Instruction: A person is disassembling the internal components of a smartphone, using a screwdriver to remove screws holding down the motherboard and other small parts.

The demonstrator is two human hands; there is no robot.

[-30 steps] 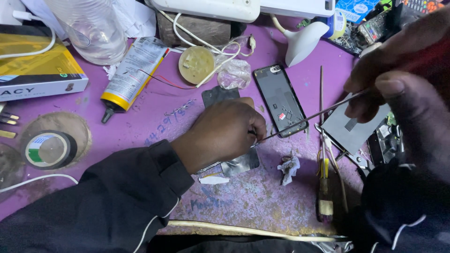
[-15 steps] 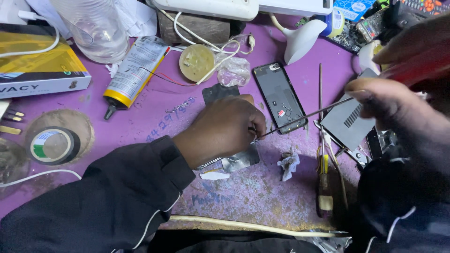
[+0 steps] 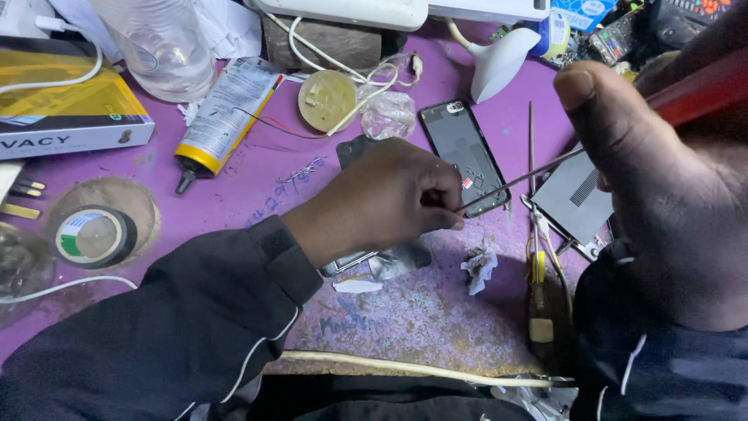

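We see the left hand curled shut, pinching the near tip of a thin metal rod just over a small silvery part lying on the purple worktop. The right hand sits close to the camera, closed around a red-handled tool; the rod runs from it down to the left hand's fingertips. A dark phone back shell lies just past the left hand, under the rod.

Packages: a yellow and white flat box far left of the left hand, a glue tube with yellow collar and black nozzle beside it, a clear plastic bottle above the tube, and a blue-labelled small container up beyond the right hand. A roll of black tape sits on a brown disc left of the left sleeve. A round beige disc with white cable lies beyond the left hand, next to a crumpled clear bag.

A grey module lies under the right hand, a yellow-handled screwdriver below it. Crumpled paper scrap sits between the hands. Near edge of the worktop carries a pale strip; the scuffed patch in front of it is the widest bare stretch. The far edge is crowded with white casings.
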